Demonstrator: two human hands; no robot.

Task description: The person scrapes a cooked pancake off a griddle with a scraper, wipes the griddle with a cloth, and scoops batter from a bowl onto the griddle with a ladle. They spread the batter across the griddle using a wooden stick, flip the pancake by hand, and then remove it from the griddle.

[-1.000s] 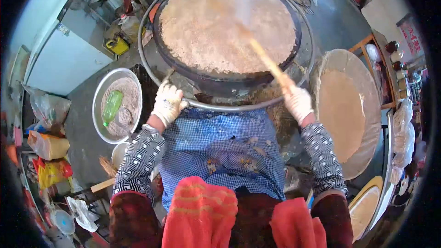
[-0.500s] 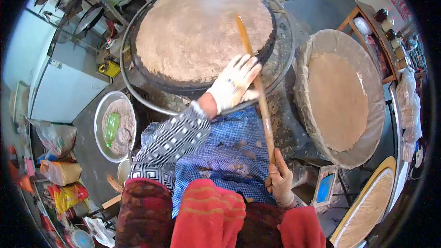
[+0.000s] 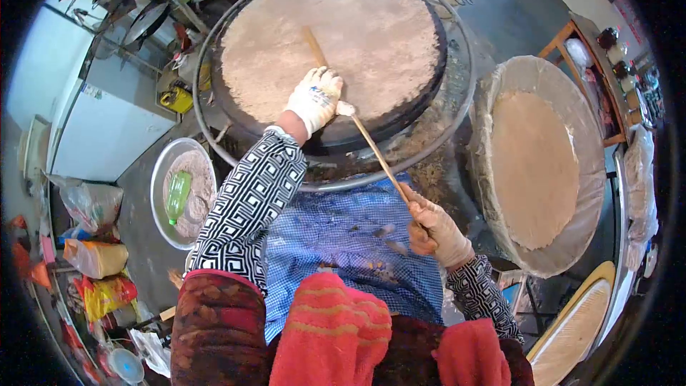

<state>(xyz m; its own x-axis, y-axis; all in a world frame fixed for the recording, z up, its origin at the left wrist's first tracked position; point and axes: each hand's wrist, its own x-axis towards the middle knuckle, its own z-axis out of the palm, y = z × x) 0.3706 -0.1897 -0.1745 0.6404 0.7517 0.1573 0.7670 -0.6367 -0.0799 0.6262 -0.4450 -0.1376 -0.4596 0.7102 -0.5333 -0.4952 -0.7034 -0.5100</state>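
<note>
Gripping a wooden stick [image 3: 371,144] mid-length, gloved left hand [image 3: 315,97] lay curled round it above the flatbread [image 3: 371,36] on the round griddle [image 3: 397,120], right hand [image 3: 434,225] clenched its near end.

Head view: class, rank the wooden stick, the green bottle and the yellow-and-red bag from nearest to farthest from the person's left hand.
1. wooden stick, held by the left hand.
2. green bottle, in the metal bowl at left.
3. yellow-and-red bag, far lower left.
</note>
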